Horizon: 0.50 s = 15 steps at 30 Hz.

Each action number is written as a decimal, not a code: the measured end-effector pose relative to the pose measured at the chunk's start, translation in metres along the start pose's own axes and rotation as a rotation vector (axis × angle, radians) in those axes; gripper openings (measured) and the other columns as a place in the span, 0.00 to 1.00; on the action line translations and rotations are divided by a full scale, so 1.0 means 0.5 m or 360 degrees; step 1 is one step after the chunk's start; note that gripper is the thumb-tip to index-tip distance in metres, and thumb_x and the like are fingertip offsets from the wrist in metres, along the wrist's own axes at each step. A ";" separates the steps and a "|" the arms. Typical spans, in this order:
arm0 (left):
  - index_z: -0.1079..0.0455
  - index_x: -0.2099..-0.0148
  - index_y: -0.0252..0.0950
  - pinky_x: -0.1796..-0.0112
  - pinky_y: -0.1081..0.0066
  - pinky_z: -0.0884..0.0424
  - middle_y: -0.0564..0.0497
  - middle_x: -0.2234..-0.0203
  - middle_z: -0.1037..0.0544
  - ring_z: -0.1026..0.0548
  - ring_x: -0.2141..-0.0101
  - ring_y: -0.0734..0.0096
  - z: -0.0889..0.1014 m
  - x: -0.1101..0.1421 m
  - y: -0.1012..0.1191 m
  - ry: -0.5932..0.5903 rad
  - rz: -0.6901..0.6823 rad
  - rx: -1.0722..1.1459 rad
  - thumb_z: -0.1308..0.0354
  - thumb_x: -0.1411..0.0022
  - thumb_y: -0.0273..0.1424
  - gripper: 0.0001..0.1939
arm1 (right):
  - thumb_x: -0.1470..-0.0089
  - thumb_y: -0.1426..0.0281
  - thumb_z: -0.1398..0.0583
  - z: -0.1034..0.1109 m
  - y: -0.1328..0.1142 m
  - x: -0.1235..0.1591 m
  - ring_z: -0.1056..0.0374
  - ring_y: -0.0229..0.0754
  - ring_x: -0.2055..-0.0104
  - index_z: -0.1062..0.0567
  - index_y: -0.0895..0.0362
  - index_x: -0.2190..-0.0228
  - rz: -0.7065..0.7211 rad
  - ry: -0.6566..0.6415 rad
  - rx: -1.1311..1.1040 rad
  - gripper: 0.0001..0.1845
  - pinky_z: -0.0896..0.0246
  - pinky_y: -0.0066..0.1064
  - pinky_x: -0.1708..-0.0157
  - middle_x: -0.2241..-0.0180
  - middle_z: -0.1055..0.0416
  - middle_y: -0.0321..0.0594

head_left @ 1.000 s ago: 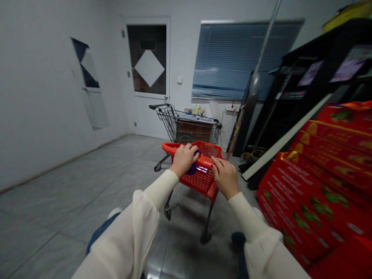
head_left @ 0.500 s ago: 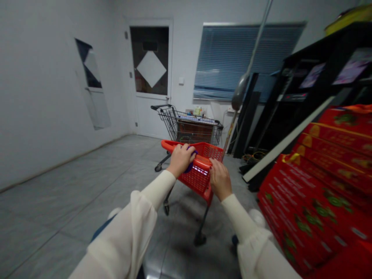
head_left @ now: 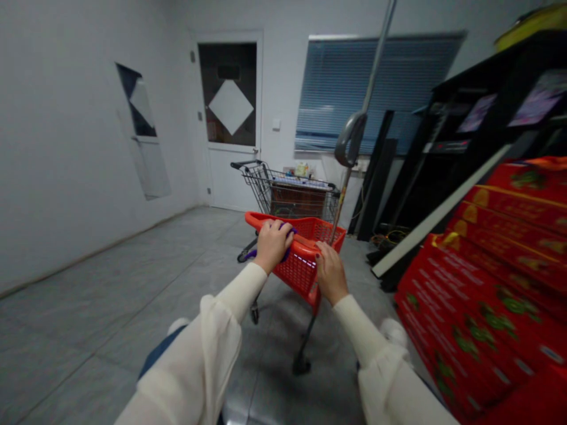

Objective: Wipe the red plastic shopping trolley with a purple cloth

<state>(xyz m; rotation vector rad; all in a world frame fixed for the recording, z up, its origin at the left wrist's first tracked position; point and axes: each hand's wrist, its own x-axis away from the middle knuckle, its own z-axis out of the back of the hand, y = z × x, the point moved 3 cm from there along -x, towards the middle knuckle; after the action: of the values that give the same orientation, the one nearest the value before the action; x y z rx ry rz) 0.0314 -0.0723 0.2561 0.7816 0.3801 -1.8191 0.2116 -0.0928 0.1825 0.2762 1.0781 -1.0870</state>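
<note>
A small red plastic shopping cart (head_left: 301,273) stands in front of me, its handle towards me. My left hand (head_left: 273,245) is closed over the left part of the handle (head_left: 305,243), with a purple cloth (head_left: 287,255) bunched under the fingers. Part of the cloth is hidden by the hand. The fingers of my right hand (head_left: 331,273) are curled over the right end of the handle. From the cart's right side a long pole (head_left: 376,65) rises at a slant, carrying a grey oval piece (head_left: 349,140).
Behind the red cart is a larger wire shopping cart (head_left: 261,186). Stacked red boxes (head_left: 482,319) stand close on my right, beside a leaning white board (head_left: 436,215) and a black shelf (head_left: 482,77). A white door (head_left: 230,177) is in the back wall.
Both hands have shifted slightly left with the handle. The pole and its grey piece have swung left, and more of the purple cloth shows left of my left hand.
</note>
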 end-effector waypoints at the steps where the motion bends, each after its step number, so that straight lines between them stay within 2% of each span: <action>1: 0.27 0.50 0.41 0.52 0.60 0.37 0.45 0.54 0.26 0.33 0.56 0.59 0.001 0.004 0.007 0.0002 0.0018 0.0007 0.52 0.29 0.39 0.16 | 0.31 0.61 0.58 -0.005 -0.002 0.000 0.36 0.47 0.40 0.29 0.60 0.45 0.0003 -0.0002 -0.0003 0.26 0.43 0.46 0.39 0.46 0.28 0.51; 5: 0.27 0.49 0.42 0.53 0.62 0.36 0.46 0.53 0.26 0.33 0.57 0.61 0.003 0.026 0.053 -0.0052 -0.0241 0.0123 0.54 0.29 0.40 0.17 | 0.31 0.62 0.59 -0.014 -0.010 0.001 0.38 0.46 0.38 0.30 0.59 0.43 -0.0026 0.0046 -0.0042 0.27 0.43 0.46 0.38 0.44 0.29 0.50; 7: 0.27 0.49 0.42 0.52 0.62 0.36 0.46 0.52 0.26 0.33 0.56 0.62 0.002 0.023 0.047 -0.0073 -0.0348 0.0153 0.53 0.29 0.40 0.16 | 0.31 0.62 0.59 -0.013 -0.011 0.003 0.38 0.46 0.37 0.30 0.58 0.42 -0.0056 0.0061 -0.0086 0.28 0.44 0.47 0.37 0.43 0.30 0.49; 9: 0.27 0.49 0.41 0.50 0.61 0.37 0.46 0.52 0.26 0.33 0.54 0.61 0.000 0.010 0.017 -0.0062 -0.0309 0.0119 0.52 0.29 0.39 0.16 | 0.31 0.62 0.60 -0.011 -0.011 0.005 0.39 0.46 0.37 0.30 0.57 0.42 -0.0082 0.0063 -0.0127 0.28 0.44 0.47 0.37 0.42 0.30 0.48; 12: 0.26 0.50 0.40 0.49 0.60 0.37 0.45 0.52 0.26 0.34 0.53 0.59 -0.003 -0.004 -0.025 0.0017 -0.0089 0.0063 0.52 0.29 0.38 0.16 | 0.31 0.62 0.60 -0.014 -0.015 0.005 0.39 0.44 0.36 0.30 0.57 0.42 -0.0094 0.0051 -0.0150 0.28 0.44 0.46 0.36 0.42 0.30 0.48; 15: 0.26 0.49 0.40 0.50 0.60 0.37 0.45 0.52 0.25 0.33 0.55 0.61 -0.005 0.012 -0.007 0.0035 -0.0064 0.0118 0.52 0.29 0.39 0.16 | 0.31 0.63 0.60 -0.022 -0.021 0.005 0.40 0.44 0.36 0.31 0.58 0.42 -0.0110 0.0069 -0.0157 0.28 0.44 0.47 0.36 0.41 0.31 0.49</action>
<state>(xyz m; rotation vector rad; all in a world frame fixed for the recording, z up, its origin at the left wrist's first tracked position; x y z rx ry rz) 0.0276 -0.0738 0.2500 0.8512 0.3466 -1.8724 0.1967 -0.0919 0.1781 0.1856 1.1835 -1.0898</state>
